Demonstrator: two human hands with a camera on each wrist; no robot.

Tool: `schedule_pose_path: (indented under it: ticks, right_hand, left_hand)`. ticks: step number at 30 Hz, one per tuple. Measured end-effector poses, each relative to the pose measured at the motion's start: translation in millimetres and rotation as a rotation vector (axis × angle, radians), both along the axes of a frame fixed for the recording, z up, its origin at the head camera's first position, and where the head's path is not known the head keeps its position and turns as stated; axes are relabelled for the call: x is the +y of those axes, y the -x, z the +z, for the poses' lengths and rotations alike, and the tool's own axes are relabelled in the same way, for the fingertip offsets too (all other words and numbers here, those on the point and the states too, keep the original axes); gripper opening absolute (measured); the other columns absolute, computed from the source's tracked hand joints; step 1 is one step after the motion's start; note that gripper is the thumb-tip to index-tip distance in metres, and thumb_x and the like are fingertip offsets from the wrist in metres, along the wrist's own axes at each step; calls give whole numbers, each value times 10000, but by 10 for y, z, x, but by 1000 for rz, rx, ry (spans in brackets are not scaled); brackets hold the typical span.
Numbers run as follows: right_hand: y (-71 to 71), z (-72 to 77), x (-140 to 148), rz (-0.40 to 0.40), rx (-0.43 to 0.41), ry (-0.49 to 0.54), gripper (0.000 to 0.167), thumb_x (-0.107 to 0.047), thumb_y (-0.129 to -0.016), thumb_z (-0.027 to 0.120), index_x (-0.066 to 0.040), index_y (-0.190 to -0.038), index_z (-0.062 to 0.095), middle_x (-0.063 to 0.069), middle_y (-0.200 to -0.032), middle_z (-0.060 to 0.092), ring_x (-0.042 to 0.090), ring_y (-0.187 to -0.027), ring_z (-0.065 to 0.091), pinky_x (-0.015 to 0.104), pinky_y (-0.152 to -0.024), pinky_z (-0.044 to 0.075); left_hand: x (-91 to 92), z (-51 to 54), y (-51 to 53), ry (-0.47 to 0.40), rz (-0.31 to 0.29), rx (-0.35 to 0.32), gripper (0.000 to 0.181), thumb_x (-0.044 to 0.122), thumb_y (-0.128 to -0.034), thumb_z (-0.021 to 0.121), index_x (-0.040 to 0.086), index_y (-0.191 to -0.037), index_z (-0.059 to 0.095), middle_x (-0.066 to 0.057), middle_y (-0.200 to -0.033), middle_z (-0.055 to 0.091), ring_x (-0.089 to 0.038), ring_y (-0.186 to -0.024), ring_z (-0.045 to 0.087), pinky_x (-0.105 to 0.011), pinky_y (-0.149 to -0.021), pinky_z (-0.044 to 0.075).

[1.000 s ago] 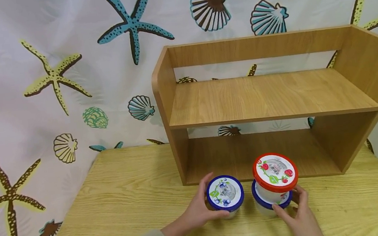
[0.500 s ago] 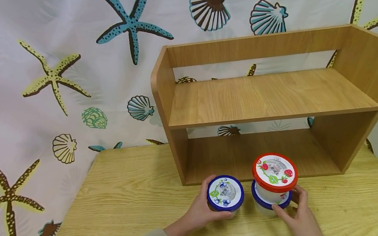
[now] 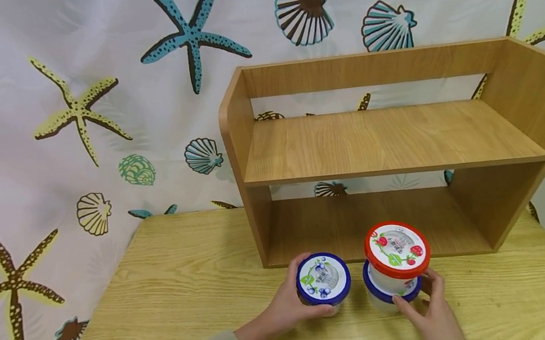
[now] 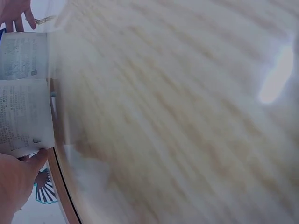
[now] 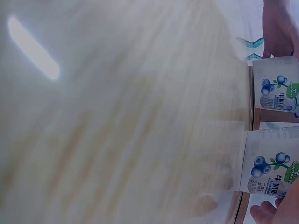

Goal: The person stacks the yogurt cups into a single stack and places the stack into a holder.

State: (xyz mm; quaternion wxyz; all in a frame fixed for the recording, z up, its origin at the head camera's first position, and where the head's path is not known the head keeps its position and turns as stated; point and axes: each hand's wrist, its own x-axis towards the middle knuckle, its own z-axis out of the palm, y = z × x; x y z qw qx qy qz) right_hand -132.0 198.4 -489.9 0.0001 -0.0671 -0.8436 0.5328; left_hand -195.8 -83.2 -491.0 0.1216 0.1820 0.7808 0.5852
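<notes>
My left hand (image 3: 290, 303) grips a blue-lidded tub with blueberries on its lid (image 3: 323, 279), thumb on the near side and fingers at the left. A second blue-lidded tub (image 3: 383, 299) stands to its right, with a red-lidded strawberry tub (image 3: 397, 249) stacked on top. Around the lower tub's right side curl the fingers and thumb of my right hand (image 3: 435, 309). In the left wrist view, the left hand (image 4: 18, 179) touches the nearer tub (image 4: 24, 116). The right wrist view has the right hand (image 5: 280, 210) at the lower tub (image 5: 266, 161).
Behind the tubs stands a two-level wooden shelf unit (image 3: 391, 138) on the wooden table (image 3: 177, 267). Its lower board is just beyond the tubs. A white cloth with starfish and shells (image 3: 96, 21) hangs behind.
The left hand and its tub have shifted very slightly, with the fingers a little changed around the tub. The right hand and the stacked tubs look unchanged.
</notes>
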Motion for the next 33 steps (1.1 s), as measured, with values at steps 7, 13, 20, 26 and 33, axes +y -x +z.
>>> schedule_pose_path:
  ticks: [7,13,20,26,33]
  right_hand:
    - [-32,26,-19,-8,54,-4,789,-245,-937,661,23,-1422,100,343,-1379,353,468,-1258,379,585,-967,378]
    - [-22,16,-14,-1,55,-12,805,-271,-944,652,33,-1426,83,347,-1381,346,475,-1257,374,592,-960,380]
    - [-14,18,-15,-2,41,-7,820,-281,-944,651,35,-1431,73,343,-1379,344,472,-1259,369,595,-960,378]
    - [-10,11,-14,-2,50,-10,814,-274,-944,653,37,-1428,78,345,-1374,351,470,-1254,378,593,-954,383]
    - [-7,9,-16,-5,36,-6,827,-291,-940,657,35,-1432,77,349,-1384,344,478,-1265,371,611,-961,379]
  left_hand:
    - [-32,68,-1,-11,3,6,1036,224,-724,881,160,-1504,202,-111,-1418,406,-295,-1285,420,-532,-1070,301]
    - [-49,151,-28,-13,0,1,1023,225,-727,879,213,-1502,211,-111,-1429,392,-305,-1289,419,-523,-1060,337]
    - [-80,298,-65,-3,-10,20,1015,238,-740,869,223,-1505,201,-113,-1437,380,-308,-1297,415,-508,-1049,359]
    - [-112,366,-54,-37,-18,45,981,230,-752,859,251,-1487,210,-111,-1430,372,-298,-1292,419,-472,-1034,384]
    - [-146,465,-46,-90,-28,38,974,205,-763,851,242,-1485,199,-115,-1435,348,-307,-1282,419,-443,-1011,417]
